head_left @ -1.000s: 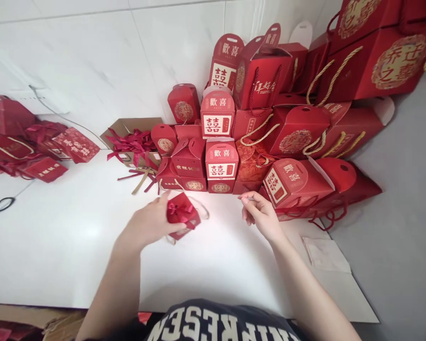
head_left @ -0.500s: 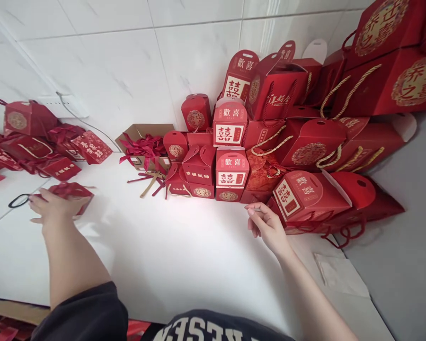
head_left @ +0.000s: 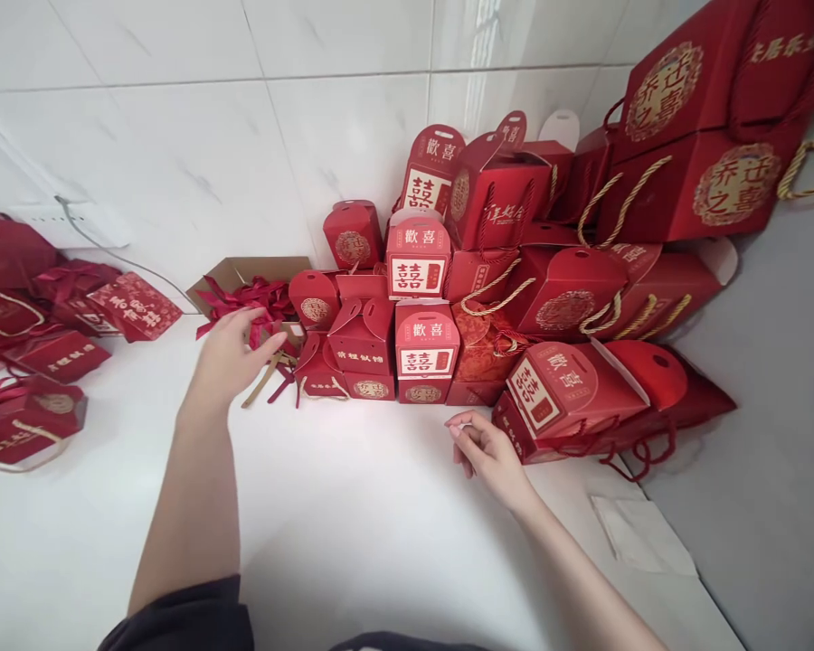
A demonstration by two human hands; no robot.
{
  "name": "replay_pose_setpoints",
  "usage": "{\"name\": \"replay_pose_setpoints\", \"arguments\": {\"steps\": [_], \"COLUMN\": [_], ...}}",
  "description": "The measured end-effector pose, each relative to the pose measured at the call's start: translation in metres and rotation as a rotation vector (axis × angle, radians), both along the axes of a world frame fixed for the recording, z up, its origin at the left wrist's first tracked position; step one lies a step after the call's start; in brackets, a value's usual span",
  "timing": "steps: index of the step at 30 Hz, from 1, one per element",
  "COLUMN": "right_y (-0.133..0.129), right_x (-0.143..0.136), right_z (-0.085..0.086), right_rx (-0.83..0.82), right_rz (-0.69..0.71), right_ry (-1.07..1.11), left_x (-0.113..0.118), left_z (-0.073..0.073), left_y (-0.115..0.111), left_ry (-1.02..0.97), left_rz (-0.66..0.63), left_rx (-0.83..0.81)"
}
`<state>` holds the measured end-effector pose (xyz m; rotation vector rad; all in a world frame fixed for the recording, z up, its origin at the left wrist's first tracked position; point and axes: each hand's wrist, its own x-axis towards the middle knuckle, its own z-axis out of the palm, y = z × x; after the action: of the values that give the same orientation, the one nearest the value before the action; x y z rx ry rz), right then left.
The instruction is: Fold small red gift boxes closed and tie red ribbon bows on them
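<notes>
Head camera: my left hand (head_left: 227,362) is spread, thumb apart from the fingers, at the front of an open cardboard box (head_left: 291,266) heaped with dark red ribbons (head_left: 261,294). It covers part of the heap, and I cannot tell whether any fingertip touches a ribbon. A few loose ribbon strips (head_left: 259,384), tan and dark red, lie just to the right of that hand on the white bench (head_left: 353,515).

Well to the left of my left hand sits a bow-tied red gift box (head_left: 54,409) with a pale cord handle, near a cluster of red gift boxes (head_left: 68,353), some with ribbons.

My right hand (head_left: 488,457) is curled above the bench, thumb and forefinger drawn together at the tips; whether something thin is between them, I cannot tell. Just beyond it, a red double-happiness box (head_left: 426,348) stands upright on another box, and a larger tilted double-happiness box (head_left: 576,384) is to its right. More red boxes (head_left: 570,294), several with gold or red cord handles, are piled behind, against the tiled wall (head_left: 353,154). A flat white sheet (head_left: 641,533) lies right of my right forearm.
</notes>
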<state>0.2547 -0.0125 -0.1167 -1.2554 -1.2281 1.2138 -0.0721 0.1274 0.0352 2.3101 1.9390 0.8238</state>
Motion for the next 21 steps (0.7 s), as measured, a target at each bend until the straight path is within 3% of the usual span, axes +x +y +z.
{"name": "replay_pose_setpoints", "arguments": {"steps": [4,9,14,21], "right_y": [0.001,0.001,0.0,-0.004], "right_x": [0.001,0.001,0.001,-0.001], "right_z": [-0.001,-0.002,-0.002,0.007], "right_rx": [0.009,0.029,0.047,0.082], "right_rz": [-0.009,-0.016,-0.028,-0.07], "right_ry": [-0.037,-0.073,-0.112,-0.157], "left_x": [0.05,0.082,0.075,0.039], "left_z": [-0.007,-0.014,-0.002,0.04], "left_y": [0.005,0.01,0.01,-0.055], "left_ry": [-0.129,-0.015,0.144,0.03], "left_rz": [-0.176,-0.082,0.028,0.07], "left_rx": [0.048,-0.023,0.028,0.216]}}
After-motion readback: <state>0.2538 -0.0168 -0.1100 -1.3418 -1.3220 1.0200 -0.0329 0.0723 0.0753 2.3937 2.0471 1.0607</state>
